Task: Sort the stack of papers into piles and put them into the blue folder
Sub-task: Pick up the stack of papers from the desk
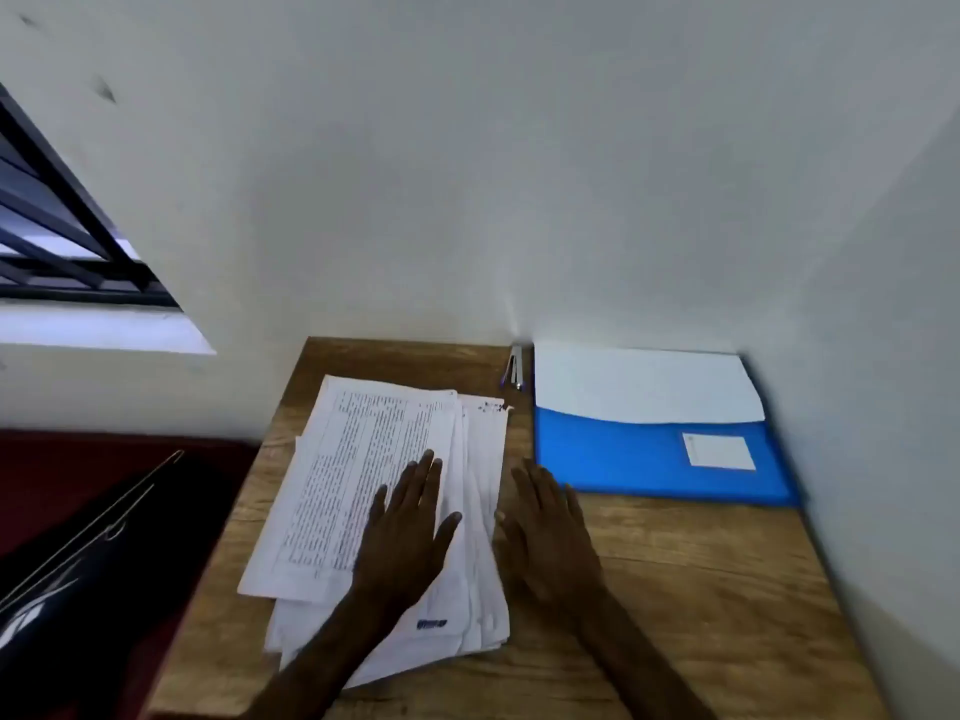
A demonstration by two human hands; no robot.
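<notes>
On top of the stack of papers (pixel 363 459), left hand (pixel 402 527): fingers straight and spread, palm flat on the printed top sheet, gripping nothing. Right hand (pixel 550 532): fingers straight, flat on the wooden desk (pixel 701 589) just beside the stack's right edge, holding nothing, fingertips near the near-left corner of the blue folder (pixel 623 459). Stack: loose, fanned, on the desk's left half. Blue folder: far right, against the wall, white sheet (pixel 644 387) in its pocket, pale label (pixel 719 452) on the pocket. Slim silver item (pixel 515 366), kind unclear: between stack and folder. Dark bag (pixel 78 563): left of desk. Both forearms enter from the near edge. Printed text and blue mark (pixel 431 624) on a lower sheet: unreadable.
</notes>
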